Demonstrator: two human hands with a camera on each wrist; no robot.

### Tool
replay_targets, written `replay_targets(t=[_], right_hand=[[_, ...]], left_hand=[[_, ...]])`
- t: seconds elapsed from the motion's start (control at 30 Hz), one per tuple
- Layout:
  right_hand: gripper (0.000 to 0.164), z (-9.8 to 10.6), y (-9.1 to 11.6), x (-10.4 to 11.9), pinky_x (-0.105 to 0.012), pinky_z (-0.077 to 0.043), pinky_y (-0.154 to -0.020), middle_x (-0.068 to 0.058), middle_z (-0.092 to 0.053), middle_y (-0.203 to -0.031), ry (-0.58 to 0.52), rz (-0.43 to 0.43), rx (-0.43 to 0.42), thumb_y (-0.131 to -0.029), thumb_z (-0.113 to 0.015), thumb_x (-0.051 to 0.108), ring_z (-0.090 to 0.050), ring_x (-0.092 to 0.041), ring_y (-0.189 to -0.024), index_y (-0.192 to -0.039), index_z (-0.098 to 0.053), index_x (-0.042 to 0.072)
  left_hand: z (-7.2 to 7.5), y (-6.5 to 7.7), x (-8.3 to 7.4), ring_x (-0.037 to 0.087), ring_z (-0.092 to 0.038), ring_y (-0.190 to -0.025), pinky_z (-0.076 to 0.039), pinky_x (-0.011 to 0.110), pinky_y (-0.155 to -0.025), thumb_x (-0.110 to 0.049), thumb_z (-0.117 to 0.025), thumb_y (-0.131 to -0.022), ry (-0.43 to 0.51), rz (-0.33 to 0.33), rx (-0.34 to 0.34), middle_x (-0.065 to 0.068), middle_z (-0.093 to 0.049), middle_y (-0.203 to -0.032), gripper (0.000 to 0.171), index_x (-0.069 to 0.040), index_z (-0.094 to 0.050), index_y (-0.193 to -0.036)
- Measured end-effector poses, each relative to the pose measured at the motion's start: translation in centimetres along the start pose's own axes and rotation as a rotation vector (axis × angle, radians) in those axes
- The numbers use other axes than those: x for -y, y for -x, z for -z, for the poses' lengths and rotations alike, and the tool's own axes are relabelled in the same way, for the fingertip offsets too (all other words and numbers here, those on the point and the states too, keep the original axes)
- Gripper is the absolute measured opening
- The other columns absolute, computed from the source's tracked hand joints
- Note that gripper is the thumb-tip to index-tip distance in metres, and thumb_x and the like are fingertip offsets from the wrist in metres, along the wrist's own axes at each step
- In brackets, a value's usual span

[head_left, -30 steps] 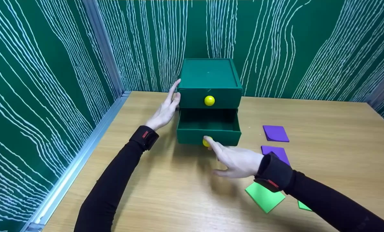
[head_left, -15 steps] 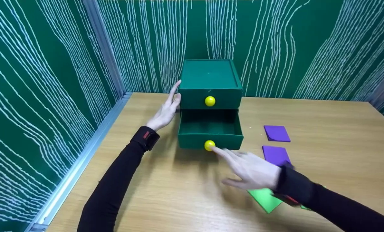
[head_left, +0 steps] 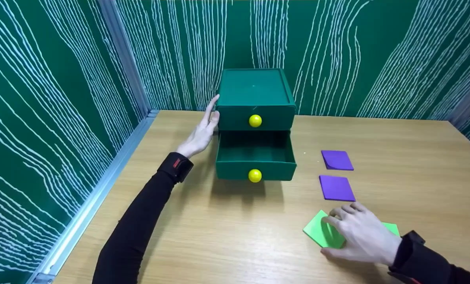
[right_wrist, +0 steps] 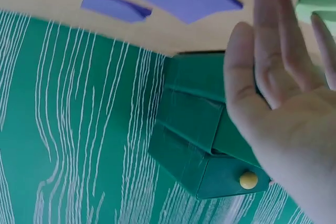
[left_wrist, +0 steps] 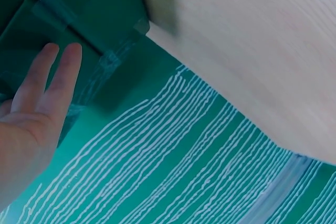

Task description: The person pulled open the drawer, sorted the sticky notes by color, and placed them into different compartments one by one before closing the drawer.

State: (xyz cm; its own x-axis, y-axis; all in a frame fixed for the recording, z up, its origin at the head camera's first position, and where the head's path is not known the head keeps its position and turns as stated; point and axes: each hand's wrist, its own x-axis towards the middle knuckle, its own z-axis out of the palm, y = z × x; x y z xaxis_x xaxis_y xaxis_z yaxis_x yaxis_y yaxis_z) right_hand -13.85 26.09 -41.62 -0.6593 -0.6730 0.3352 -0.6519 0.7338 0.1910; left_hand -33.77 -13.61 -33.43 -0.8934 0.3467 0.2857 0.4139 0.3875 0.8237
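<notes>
A small green drawer cabinet (head_left: pixel 254 88) stands toward the back of the table. Its lower drawer (head_left: pixel 235 170) is pulled out and its inside looks bare; the upper one is closed. Each front has a round yellow knob (head_left: pixel 255 175). My left hand (head_left: pixel 198 136) rests against the cabinet's left side, its fingers (left_wrist: pixel 65 72) straight. Over a light green square pad (head_left: pixel 317 228) hovers my right hand (head_left: pixel 363 232), fingers spread and slightly bent; whether the fingertips touch the pad cannot be told. A second light green pad (head_left: pixel 391 227) lies partly hidden behind that hand.
Two purple square pads, one farther back (head_left: pixel 337 160) and one nearer (head_left: pixel 336 188), lie right of the cabinet on the wooden table (head_left: pixel 416 165). Green panels with white wavy lines (head_left: pixel 53 118) enclose the back and left, with a metal rail (head_left: pixel 97 201) along the left edge.
My right hand has left the lower drawer's knob and moved right and toward me, over the green pads. The drawer slid out slightly farther earlier on. My left hand has stayed at the cabinet.
</notes>
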Motion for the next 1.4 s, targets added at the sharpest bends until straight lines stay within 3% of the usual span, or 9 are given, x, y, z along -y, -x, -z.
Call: replay_targets(t=[0.07, 0.2, 0.33, 0.73, 0.87, 1.0, 1.07, 1.27, 1.4], right_hand=[[0.057, 0.2, 0.1, 0.3, -0.045, -0.051, -0.079, 0.001, -0.068, -0.09, -0.065, -0.013, 0.039, -0.066, -0.083, 0.061, -0.063, -0.02, -0.085, -0.098, -0.072, 0.015], [0.052, 0.6, -0.2, 0.7, -0.044, -0.054, -0.079, 0.002, -0.063, -0.096, -0.197, -0.035, 0.128, -0.06, -0.087, 0.038, -0.06, -0.018, -0.088, -0.099, -0.063, 0.013], [0.057, 1.0, -0.6, 1.0, -0.04, -0.054, -0.077, 0.006, -0.055, -0.101, -0.276, -0.031, 0.173, -0.056, -0.084, 0.027, -0.056, -0.014, -0.091, -0.102, -0.053, 0.016], [0.06, 3.7, -3.5, 0.6, -0.026, -0.052, -0.075, 0.009, -0.053, -0.105, -0.257, 0.133, -0.087, -0.044, -0.083, 0.02, -0.051, -0.009, -0.096, -0.097, -0.054, 0.017], [0.058, 6.0, -5.0, 0.3, -0.023, -0.051, -0.08, 0.006, -0.056, -0.11, -0.249, 0.172, -0.129, -0.047, -0.084, 0.02, -0.053, -0.011, -0.1, -0.097, -0.055, 0.016], [0.055, 8.5, -6.9, -0.2, -0.022, -0.052, -0.075, -0.001, -0.059, -0.113, -0.248, 0.217, -0.194, -0.049, -0.082, 0.018, -0.055, -0.015, -0.099, -0.097, -0.056, 0.013], [0.053, 9.8, -8.1, -0.5, -0.024, -0.054, -0.073, -0.005, -0.061, -0.115, -0.246, 0.221, -0.216, -0.051, -0.082, 0.016, -0.056, -0.016, -0.1, -0.096, -0.056, 0.012], [0.046, 11.7, -12.8, -1.6, -0.033, -0.053, -0.081, -0.012, -0.06, -0.118, -0.251, 0.228, -0.278, -0.058, -0.079, 0.012, -0.055, -0.024, -0.109, -0.097, -0.055, 0.008], [0.046, 11.5, -16.2, -1.7, -0.035, -0.051, -0.085, -0.013, -0.057, -0.12, -0.311, 0.175, -0.22, -0.063, -0.081, 0.015, -0.051, -0.026, -0.11, -0.1, -0.054, 0.007]], left_hand=[[-0.1, -0.2, 0.6, 0.018, -0.032, -0.07, -0.024, 0.027, -0.051, -0.055, -0.021, -0.106, -0.006, -0.009, -0.002, 0.0, -0.036, -0.086, 0.053, -0.052, -0.002, -0.156], [-0.1, -0.2, 0.5, 0.016, -0.038, -0.077, -0.028, 0.027, -0.051, -0.057, -0.021, -0.105, -0.006, -0.009, -0.007, -0.002, -0.042, -0.099, 0.055, -0.052, -0.002, -0.156], [0.0, -0.2, 0.5, 0.015, -0.034, -0.068, -0.025, 0.025, -0.05, -0.055, -0.02, -0.106, 0.006, 0.003, -0.005, -0.001, -0.035, -0.088, 0.053, -0.052, -0.002, -0.156], [0.1, -0.2, 0.6, 0.014, -0.031, -0.064, -0.025, 0.025, -0.048, -0.054, -0.019, -0.107, 0.008, 0.014, -0.002, 0.001, -0.033, -0.085, 0.052, -0.055, -0.001, -0.155], [0.1, -0.2, 0.5, 0.02, -0.05, -0.093, -0.043, 0.034, -0.065, -0.05, -0.02, -0.108, -0.003, 0.017, 0.002, 0.01, -0.047, -0.13, 0.051, -0.054, -0.001, -0.155], [0.1, -0.2, 0.4, 0.026, -0.036, -0.143, -0.046, 0.046, -0.08, -0.05, -0.02, -0.108, 0.009, 0.029, 0.008, 0.004, -0.008, -0.17, 0.051, -0.053, -0.002, -0.156], [0.1, -0.2, 0.3, 0.026, -0.033, -0.146, -0.044, 0.039, -0.072, -0.052, -0.019, -0.107, 0.017, 0.037, 0.014, 0.007, -0.011, -0.169, 0.052, -0.053, -0.001, -0.156], [-0.1, -0.2, 0.5, 0.02, -0.049, -0.105, -0.031, 0.026, -0.055, -0.051, -0.02, -0.108, 0.011, 0.028, 0.001, 0.011, -0.035, -0.149, 0.051, -0.055, -0.001, -0.155], [-0.2, -0.2, 0.5, 0.019, -0.041, -0.078, -0.033, 0.027, -0.056, -0.05, -0.02, -0.108, -0.001, 0.022, -0.011, 0.008, -0.041, -0.134, 0.05, -0.055, -0.002, -0.155]])
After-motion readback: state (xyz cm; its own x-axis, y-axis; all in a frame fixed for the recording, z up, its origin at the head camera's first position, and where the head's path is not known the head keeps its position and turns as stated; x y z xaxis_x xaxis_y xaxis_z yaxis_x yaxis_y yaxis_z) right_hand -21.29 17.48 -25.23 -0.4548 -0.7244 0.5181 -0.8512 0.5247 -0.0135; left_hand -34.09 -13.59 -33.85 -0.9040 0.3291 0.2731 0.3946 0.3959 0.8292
